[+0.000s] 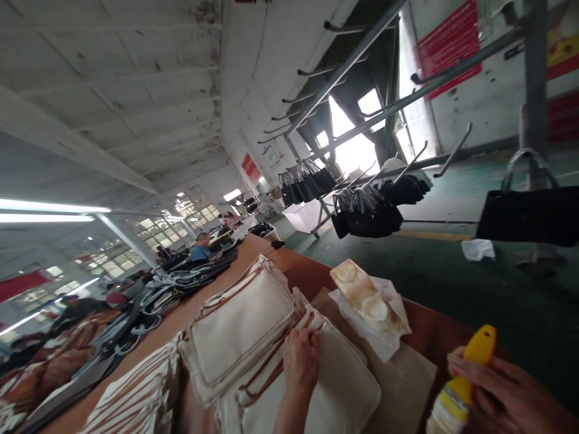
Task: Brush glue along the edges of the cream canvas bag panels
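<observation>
My left hand (301, 360) lies on a stack of cream fabric bags with brown straps, its fingers curled closed over the top edge of the front cream bag (346, 377). A second cream bag pile (244, 322) sits just beyond it. At the lower right, my right hand (509, 383) is closed around the yellow handle of a paintbrush (480, 346). The brush points downward, its pale bristles partly cut off by the frame's bottom. Between the hands stands a stained, glue-crusted container (357, 286) on crumpled white paper (393, 307).
A brown tabletop (257, 246) runs away from me, with more cream pieces (140, 386) at the left. Dark bags with grey handles (181, 280) lie along its far side, near a seated person in blue (201, 248). A metal rack (384, 114) with hanging black bags (368, 217) stands at the right.
</observation>
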`<action>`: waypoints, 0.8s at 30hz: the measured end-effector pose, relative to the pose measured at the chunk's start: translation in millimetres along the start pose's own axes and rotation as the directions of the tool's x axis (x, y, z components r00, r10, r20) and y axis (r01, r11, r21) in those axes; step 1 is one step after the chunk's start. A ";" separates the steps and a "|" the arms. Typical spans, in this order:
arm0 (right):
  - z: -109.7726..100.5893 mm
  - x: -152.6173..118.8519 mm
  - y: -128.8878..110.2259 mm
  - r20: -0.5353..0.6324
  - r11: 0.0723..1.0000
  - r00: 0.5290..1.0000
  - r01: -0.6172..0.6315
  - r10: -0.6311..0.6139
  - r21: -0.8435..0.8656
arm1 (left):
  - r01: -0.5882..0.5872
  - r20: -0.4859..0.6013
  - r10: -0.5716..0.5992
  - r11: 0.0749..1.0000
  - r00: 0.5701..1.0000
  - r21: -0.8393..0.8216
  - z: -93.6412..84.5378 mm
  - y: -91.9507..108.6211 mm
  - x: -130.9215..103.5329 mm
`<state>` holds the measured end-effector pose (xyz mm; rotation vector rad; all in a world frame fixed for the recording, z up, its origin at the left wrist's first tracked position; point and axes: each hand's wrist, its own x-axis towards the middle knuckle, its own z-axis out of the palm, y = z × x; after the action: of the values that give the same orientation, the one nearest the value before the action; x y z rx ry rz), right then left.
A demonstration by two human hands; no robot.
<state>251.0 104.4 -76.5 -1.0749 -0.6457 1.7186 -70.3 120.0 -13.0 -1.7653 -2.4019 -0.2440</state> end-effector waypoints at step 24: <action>55.5 141.7 -33.2 0.411 0.428 0.727 0.668 -0.551 -0.609 | -0.009 0.191 -0.014 0.993 0.981 0.120 -20.6 30.5 -12.8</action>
<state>197.4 250.7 -75.6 -1.0144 -1.7087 0.8503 -36.9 112.6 5.6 -1.8066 -2.4877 0.0740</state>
